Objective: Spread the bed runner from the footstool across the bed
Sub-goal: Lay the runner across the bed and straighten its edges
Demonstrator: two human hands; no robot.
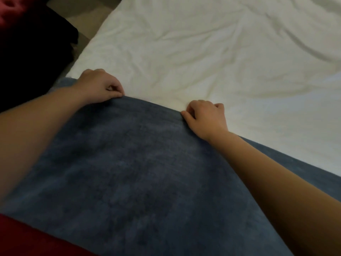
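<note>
Two grips | left hand (99, 85), right hand (206, 117) pinch bed runner (138, 172) edge | runner on bed (203, 43)

This is a bedroom, whether in a home or a hotel cannot be told. A wide bed (203, 43) with creased white bedding fills most of the view. A plush blue bed runner (138, 163) lies across its near end. A strip of beige floor (88, 21) runs beside the bed. At the left stands a dark piece of furniture (33, 52) with a red cushion (9, 6).
</note>
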